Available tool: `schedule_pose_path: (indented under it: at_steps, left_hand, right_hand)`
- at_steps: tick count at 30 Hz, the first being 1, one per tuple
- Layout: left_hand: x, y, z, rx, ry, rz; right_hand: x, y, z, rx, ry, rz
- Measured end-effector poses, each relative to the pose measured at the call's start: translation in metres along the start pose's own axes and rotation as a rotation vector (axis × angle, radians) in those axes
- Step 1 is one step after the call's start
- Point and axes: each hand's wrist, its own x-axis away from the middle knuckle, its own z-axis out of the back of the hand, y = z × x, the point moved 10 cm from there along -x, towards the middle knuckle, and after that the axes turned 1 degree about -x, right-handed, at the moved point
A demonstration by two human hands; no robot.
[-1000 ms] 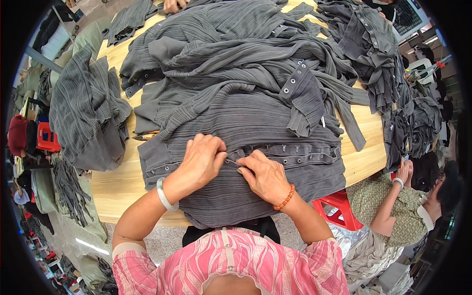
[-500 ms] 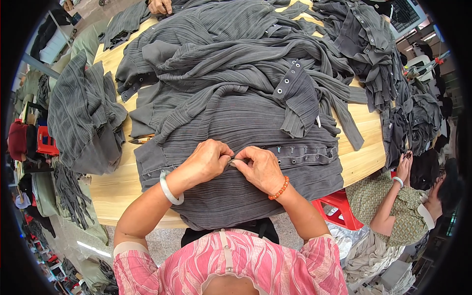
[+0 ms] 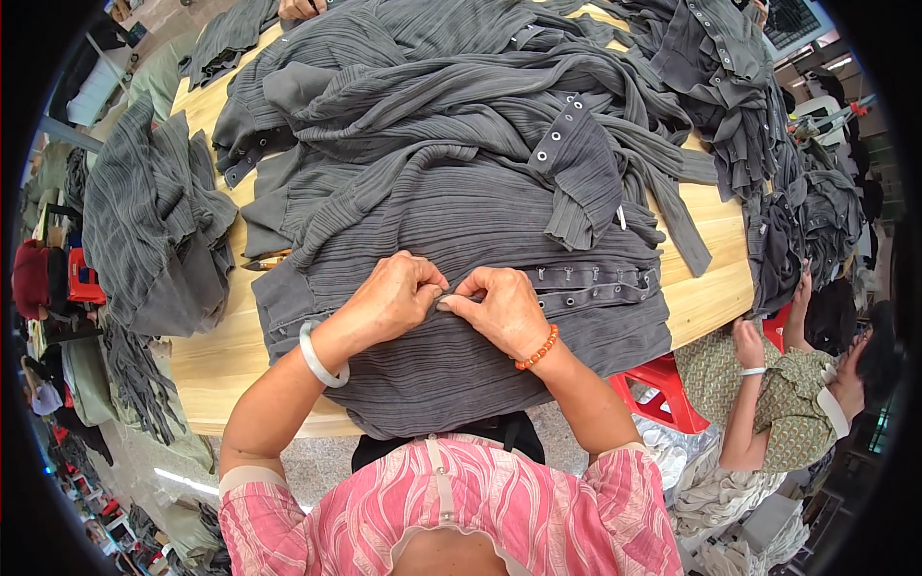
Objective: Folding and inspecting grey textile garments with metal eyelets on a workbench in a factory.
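Observation:
A dark grey ribbed knit garment (image 3: 423,384) lies spread on the table in front of me. Along its front runs a placket (image 3: 597,288) with metal eyelets and small fasteners. My left hand (image 3: 396,296), with a pale bangle at the wrist, pinches the placket's edge. Close beside it, my right hand (image 3: 501,309), wearing an orange bead bracelet, grips the same edge between thumb and fingers. The fingertips nearly meet, and they hide the spot between them. Beyond my hands, a folded garment piece with eyelets (image 3: 581,173) rests on top of the cloth.
More grey garments (image 3: 461,86) are heaped across the wooden table (image 3: 715,288). One pile (image 3: 158,230) hangs over its left edge. Snips (image 3: 267,262) lie partly under the cloth. A co-worker (image 3: 768,394) sits at right near a red stool (image 3: 663,394); another person's hand (image 3: 303,8) shows at the far edge.
Both my hands stay pinched on the placket, shifting slightly left and up with the view. At right, the co-worker's hands have moved apart.

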Motion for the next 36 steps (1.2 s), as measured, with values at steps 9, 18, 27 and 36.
schedule_pose_path:
  at_steps: [9,18,27,36]
  left_hand:
    - [0.012,0.023,0.000,-0.204,0.179,-0.087]
    - [-0.012,0.031,-0.023,-0.284,0.162,-0.130]
    - [-0.011,0.029,-0.025,-0.150,0.024,-0.171]
    - [-0.010,0.042,-0.023,-0.248,0.127,-0.129]
  right_hand:
    - [0.045,-0.016,0.033,0.227,0.139,0.233]
    - [0.030,-0.002,0.034,0.076,0.145,0.162]
    - [0.020,0.022,0.030,-0.059,0.096,-0.001]
    - [0.059,0.013,0.061,0.180,0.083,0.135]
